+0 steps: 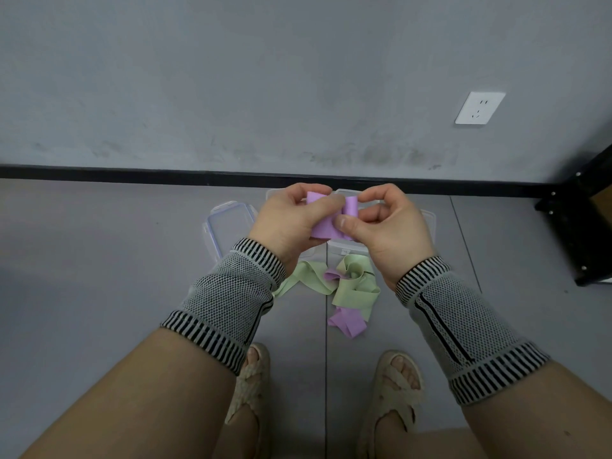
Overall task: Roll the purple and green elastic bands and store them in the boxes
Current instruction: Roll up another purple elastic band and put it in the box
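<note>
We hold a purple band point(326, 220) up between both hands above the floor point(99, 260). Our left hand point(291, 220) has its fingers curled round the flat length, while our right hand point(387, 223) pinches the small rolled end between thumb and fingers. Beyond the hands, at 12 o'clock, sit clear boxes point(347, 246), with a lid point(228, 226) at 10 o'clock. Toward 6 o'clock, green bands point(354, 286) lie in a loose tangle with more purple strips point(347, 323), near our sandals point(394, 389).

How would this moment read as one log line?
left hand: holds purple elastic band | right hand: pinches its rolled end | green elastic band: loose on floor | clear plastic boxes: behind hands
</note>
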`<state>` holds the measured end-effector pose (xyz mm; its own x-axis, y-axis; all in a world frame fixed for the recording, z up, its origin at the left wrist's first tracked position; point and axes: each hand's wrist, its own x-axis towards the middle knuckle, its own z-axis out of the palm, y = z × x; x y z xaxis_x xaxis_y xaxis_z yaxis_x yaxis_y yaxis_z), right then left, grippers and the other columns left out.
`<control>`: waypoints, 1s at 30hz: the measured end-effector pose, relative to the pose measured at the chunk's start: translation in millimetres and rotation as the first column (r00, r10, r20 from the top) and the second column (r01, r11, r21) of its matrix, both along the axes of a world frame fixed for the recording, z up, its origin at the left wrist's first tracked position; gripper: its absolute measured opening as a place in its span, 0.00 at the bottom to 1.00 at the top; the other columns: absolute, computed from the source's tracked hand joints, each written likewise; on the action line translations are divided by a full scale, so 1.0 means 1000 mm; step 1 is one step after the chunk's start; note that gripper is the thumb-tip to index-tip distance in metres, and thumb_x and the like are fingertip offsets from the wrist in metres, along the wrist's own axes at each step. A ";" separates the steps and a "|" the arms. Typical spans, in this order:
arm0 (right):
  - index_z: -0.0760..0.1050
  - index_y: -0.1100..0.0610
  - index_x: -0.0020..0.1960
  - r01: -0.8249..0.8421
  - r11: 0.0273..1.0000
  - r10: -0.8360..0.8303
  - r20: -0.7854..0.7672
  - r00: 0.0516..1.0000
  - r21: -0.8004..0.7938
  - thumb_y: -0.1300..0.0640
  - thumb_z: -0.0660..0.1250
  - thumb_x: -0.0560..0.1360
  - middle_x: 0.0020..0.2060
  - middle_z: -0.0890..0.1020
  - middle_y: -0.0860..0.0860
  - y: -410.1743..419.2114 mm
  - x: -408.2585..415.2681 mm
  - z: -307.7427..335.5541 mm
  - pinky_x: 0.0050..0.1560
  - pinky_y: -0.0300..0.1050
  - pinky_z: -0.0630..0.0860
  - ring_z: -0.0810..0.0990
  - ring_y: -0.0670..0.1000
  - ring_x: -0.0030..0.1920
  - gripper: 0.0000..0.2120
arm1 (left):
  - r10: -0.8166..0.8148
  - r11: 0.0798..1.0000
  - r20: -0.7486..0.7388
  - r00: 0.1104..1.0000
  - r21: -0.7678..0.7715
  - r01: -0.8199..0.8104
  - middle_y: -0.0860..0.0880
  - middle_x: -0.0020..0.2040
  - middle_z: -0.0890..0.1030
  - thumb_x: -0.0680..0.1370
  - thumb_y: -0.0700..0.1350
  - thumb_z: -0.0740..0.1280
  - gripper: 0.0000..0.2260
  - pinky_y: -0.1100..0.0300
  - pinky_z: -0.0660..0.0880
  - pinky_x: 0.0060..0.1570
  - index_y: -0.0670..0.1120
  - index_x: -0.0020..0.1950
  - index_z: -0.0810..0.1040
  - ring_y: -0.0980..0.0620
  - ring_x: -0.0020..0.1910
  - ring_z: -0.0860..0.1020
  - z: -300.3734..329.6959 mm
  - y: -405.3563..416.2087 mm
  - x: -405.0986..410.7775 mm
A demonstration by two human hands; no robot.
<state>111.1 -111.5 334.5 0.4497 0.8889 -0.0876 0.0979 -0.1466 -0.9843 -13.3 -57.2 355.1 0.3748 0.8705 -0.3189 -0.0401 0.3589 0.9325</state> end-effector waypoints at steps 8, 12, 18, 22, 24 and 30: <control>0.70 0.47 0.49 -0.068 0.998 0.068 0.134 0.989 -0.005 0.57 0.77 0.65 0.38 0.82 0.50 -0.001 -0.007 0.004 0.41 0.50 0.81 0.81 0.46 0.37 0.20 | 0.009 0.999 -0.041 0.999 0.031 -0.008 0.45 0.45 0.81 0.71 0.36 0.72 0.10 0.64 0.77 0.33 0.45 0.50 0.78 0.52 0.39 0.80 -0.003 0.002 -0.002; 0.64 0.43 0.67 -0.261 0.964 0.261 0.330 0.907 -0.047 0.54 0.79 0.62 0.44 0.78 0.46 -0.007 0.002 0.003 0.46 0.42 0.78 0.78 0.45 0.44 0.39 | 0.016 0.999 -0.088 0.996 0.053 -0.011 0.47 0.46 0.80 0.72 0.38 0.71 0.09 0.63 0.76 0.33 0.49 0.49 0.78 0.52 0.39 0.79 -0.005 0.006 -0.008; 0.71 0.46 0.65 -0.294 0.955 0.271 0.526 0.806 -0.042 0.56 0.78 0.64 0.40 0.78 0.46 -0.009 0.001 -0.002 0.48 0.46 0.77 0.76 0.46 0.41 0.32 | -0.044 0.999 -0.088 0.995 0.014 0.045 0.45 0.50 0.79 0.73 0.37 0.70 0.11 0.63 0.76 0.33 0.46 0.54 0.77 0.51 0.41 0.79 -0.005 0.005 -0.010; 0.75 0.46 0.59 -0.260 0.965 0.237 0.505 0.830 -0.026 0.55 0.78 0.63 0.35 0.76 0.44 -0.008 0.003 -0.002 0.44 0.42 0.77 0.74 0.42 0.35 0.27 | -0.056 0.998 -0.070 0.996 -0.019 0.055 0.44 0.50 0.79 0.74 0.36 0.69 0.11 0.58 0.81 0.39 0.44 0.55 0.76 0.49 0.43 0.80 -0.005 0.005 -0.010; 0.75 0.46 0.57 -0.238 0.971 0.221 0.473 0.853 -0.024 0.55 0.79 0.62 0.34 0.77 0.44 -0.008 0.005 -0.003 0.44 0.41 0.78 0.74 0.42 0.35 0.25 | -0.065 0.998 -0.062 0.996 -0.030 0.063 0.44 0.48 0.79 0.76 0.34 0.66 0.09 0.57 0.81 0.41 0.44 0.54 0.77 0.49 0.42 0.80 -0.006 0.005 -0.011; 0.73 0.43 0.48 -0.231 0.969 0.192 0.313 0.930 0.091 0.60 0.79 0.61 0.34 0.79 0.49 -0.008 0.009 0.001 0.40 0.40 0.77 0.77 0.47 0.34 0.23 | -0.054 0.995 -0.011 0.998 -0.090 0.053 0.44 0.45 0.81 0.78 0.35 0.62 0.08 0.63 0.79 0.34 0.40 0.54 0.78 0.54 0.36 0.81 -0.007 0.008 -0.016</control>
<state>120.3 -119.6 335.8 0.2381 0.9612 0.1390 0.4066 0.0313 -0.9131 -28.8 -48.8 347.9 0.4151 0.8170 -0.4003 -0.0060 0.4425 0.8968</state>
